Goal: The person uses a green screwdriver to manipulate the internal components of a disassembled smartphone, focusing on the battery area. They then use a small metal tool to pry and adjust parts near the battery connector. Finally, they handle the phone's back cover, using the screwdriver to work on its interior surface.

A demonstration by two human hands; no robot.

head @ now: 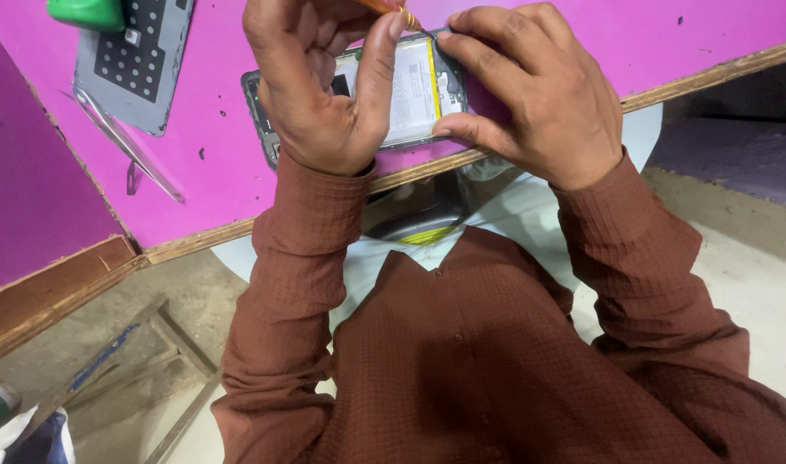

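An opened phone (pixel 414 90) with its back off lies on the pink tabletop (pixel 213 163) near the front edge, its white battery showing. My left hand (pixel 324 86) covers the phone's left half and pinches a thin orange tool (pixel 391 9), whose tip points down at the phone's upper edge. My right hand (pixel 522 94) grips the phone's right end, fingers along its top edge and thumb on its lower edge. The phone's left part is mostly hidden under my left hand.
A grey back cover (pixel 135 69) carrying a black dotted piece lies at the far left, with a green object (pixel 88 13) on top of it. Metal tweezers (pixel 127 142) lie beside the cover. The table's wooden edge (pixel 195 239) runs diagonally; a wooden stool frame (pixel 152 344) stands below.
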